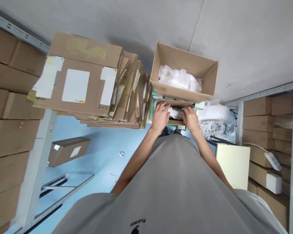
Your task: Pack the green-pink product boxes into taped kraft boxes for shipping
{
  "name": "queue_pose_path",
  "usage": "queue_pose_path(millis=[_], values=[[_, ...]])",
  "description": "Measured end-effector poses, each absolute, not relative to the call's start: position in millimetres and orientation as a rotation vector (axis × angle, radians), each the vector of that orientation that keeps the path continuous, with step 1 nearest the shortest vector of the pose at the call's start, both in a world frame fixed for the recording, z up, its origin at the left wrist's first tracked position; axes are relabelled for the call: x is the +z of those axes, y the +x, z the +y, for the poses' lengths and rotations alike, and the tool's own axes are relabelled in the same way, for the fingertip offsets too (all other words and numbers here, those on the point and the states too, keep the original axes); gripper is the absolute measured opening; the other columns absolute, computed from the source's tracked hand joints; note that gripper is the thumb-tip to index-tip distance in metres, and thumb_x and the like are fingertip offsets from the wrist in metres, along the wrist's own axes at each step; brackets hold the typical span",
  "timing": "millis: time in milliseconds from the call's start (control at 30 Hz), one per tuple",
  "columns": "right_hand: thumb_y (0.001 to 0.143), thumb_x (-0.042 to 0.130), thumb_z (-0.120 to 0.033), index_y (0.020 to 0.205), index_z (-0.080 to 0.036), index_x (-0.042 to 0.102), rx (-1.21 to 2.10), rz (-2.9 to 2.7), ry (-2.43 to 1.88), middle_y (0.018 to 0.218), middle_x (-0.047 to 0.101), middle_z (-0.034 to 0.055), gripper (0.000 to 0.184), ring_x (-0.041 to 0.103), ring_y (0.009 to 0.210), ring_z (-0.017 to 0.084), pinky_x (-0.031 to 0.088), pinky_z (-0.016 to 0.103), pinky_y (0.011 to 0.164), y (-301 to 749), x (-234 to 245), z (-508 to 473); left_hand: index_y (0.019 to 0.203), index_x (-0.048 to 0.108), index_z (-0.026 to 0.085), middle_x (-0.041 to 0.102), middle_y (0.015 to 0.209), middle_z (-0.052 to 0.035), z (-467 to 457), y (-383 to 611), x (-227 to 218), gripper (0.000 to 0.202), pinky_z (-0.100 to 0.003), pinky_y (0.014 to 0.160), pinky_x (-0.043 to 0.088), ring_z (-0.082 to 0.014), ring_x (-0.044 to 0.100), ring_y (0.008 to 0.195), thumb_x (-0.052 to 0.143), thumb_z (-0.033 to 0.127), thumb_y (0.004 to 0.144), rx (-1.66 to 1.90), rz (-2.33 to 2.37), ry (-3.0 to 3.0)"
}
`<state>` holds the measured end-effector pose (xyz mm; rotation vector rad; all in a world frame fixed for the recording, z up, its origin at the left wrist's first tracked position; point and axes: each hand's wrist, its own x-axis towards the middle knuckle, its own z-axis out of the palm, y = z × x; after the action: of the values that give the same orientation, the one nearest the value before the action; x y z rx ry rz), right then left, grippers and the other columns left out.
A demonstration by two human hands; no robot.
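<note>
Brown carton (pixel 177 122), white wrapping (pixel 176 114); grey shirt (pixel 178 182), black print (pixel 138 222); light-blue floor (pixel 100 152).

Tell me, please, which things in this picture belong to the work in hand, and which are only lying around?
Seemingly in use:
- small open box, under the left hand and right hand
- white material inside it
- perhaps the larger open carton

Seemingly lying around:
- stacked cardboard
- closed carton, lower left
- white shreds

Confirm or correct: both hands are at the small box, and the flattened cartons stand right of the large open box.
Not quite: the head view shows the flattened cartons left of the large open box, not right. The left hand and right hand are at the small box.
</note>
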<state>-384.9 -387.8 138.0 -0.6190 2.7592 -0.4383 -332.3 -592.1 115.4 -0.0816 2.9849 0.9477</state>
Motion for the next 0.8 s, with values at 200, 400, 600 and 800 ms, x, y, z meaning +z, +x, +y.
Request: queue_pose_path(millis=[200,400,600,800], values=[[0.114,0.047,-0.012,0.132,-0.018,0.081,-0.161,2.508,-0.625,0.139,0.076,0.0191,0.039,0.074,0.128,0.032,0.059,0.037,0.100,-383,135,-402,0.141,0.077,0.014,0.074,0.142,-0.0224,-580,-343,119,0.039,-0.050,0.114,0.060,-0.0379,0.073,0.131,0.057,0.014,0.108,0.681,2.755,-0.053],[0.112,0.049,-0.010,0.140,-0.018,0.078,-0.098,2.458,-0.652,0.153,0.073,0.0194,0.040,0.071,0.138,0.033,0.059,0.039,0.104,-388,138,-416,0.138,0.080,0.016,0.073,0.144,-0.0231,-567,-351,114,0.036,-0.049,0.109,0.063,-0.0389,0.070,0.137,0.060,0.016,0.107,0.553,2.649,0.026],[0.112,0.053,-0.014,0.131,-0.018,0.079,-0.376,2.696,-0.654,0.138,0.079,0.0167,0.032,0.071,0.129,0.032,0.054,0.042,0.114,-380,144,-386,0.152,0.072,0.024,0.072,0.150,-0.0164,-591,-332,137,0.044,-0.046,0.112,0.061,-0.0350,0.074,0.132,0.060,0.021,0.109,0.841,2.858,-0.034],[0.107,0.070,-0.041,0.113,-0.019,0.077,-0.536,3.041,-0.175,0.116,0.078,0.0183,0.025,0.068,0.113,0.038,0.055,0.050,0.103,-355,133,-346,0.133,0.074,0.024,0.075,0.133,-0.0155,-628,-317,143,0.041,-0.045,0.107,0.061,-0.0383,0.075,0.126,0.083,0.045,0.099,0.898,2.960,-0.426]])
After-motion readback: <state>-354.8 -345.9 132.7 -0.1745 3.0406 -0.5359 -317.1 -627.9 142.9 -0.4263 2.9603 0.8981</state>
